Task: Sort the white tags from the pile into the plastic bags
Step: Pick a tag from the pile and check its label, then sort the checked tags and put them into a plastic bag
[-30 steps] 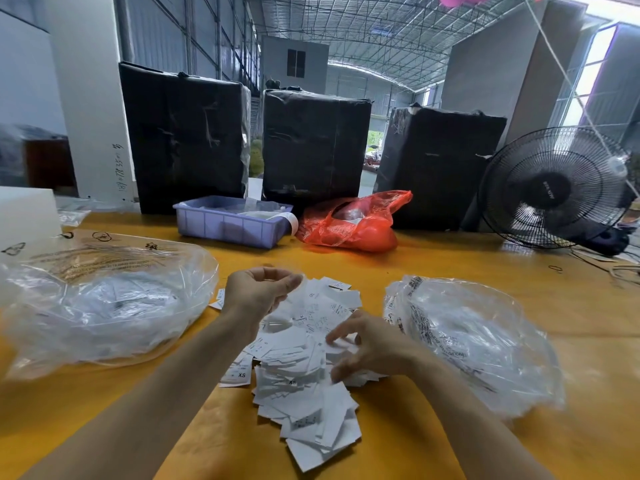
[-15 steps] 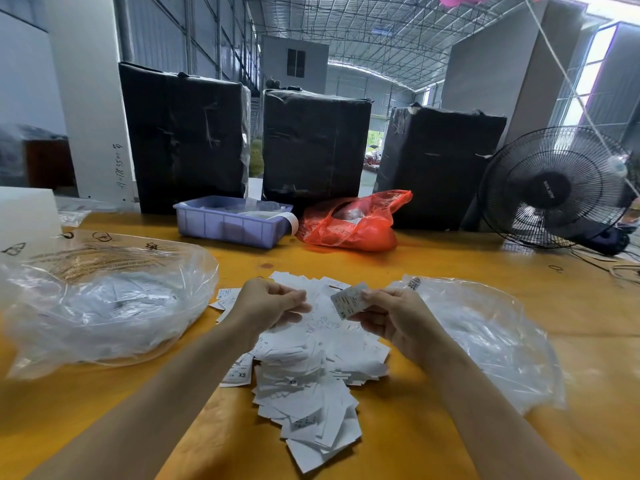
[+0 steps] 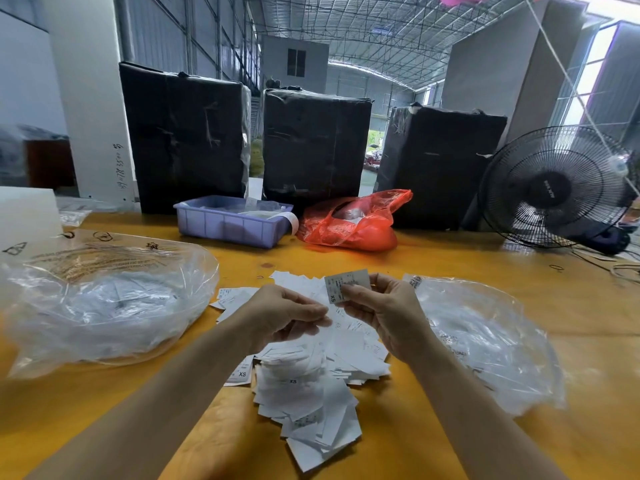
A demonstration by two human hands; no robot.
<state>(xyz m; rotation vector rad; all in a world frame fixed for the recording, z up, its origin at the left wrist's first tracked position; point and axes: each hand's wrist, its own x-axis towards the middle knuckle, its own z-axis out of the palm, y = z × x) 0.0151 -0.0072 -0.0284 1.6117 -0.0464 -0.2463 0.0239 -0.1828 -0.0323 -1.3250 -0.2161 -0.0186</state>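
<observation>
A pile of white tags (image 3: pixel 311 386) lies on the yellow table (image 3: pixel 450 258) in front of me. My right hand (image 3: pixel 384 313) pinches one white tag (image 3: pixel 346 284) marked XS and holds it upright above the pile. My left hand (image 3: pixel 284 315) hovers beside it, fingers curled with the tips pressed together; whether they hold a tag is hidden. A clear plastic bag (image 3: pixel 104 306) with tags inside lies to the left. Another clear plastic bag (image 3: pixel 485 341) with tags lies to the right.
A purple tray (image 3: pixel 232 223) and a red plastic bag (image 3: pixel 349 223) sit behind the pile. Three black wrapped boxes (image 3: pixel 315 143) stand along the table's far edge. A black fan (image 3: pixel 554 188) stands at the back right, its cable trailing on the table.
My right hand left the pile with one tag and raised it in front of me. My left hand came down and right, close to the right hand.
</observation>
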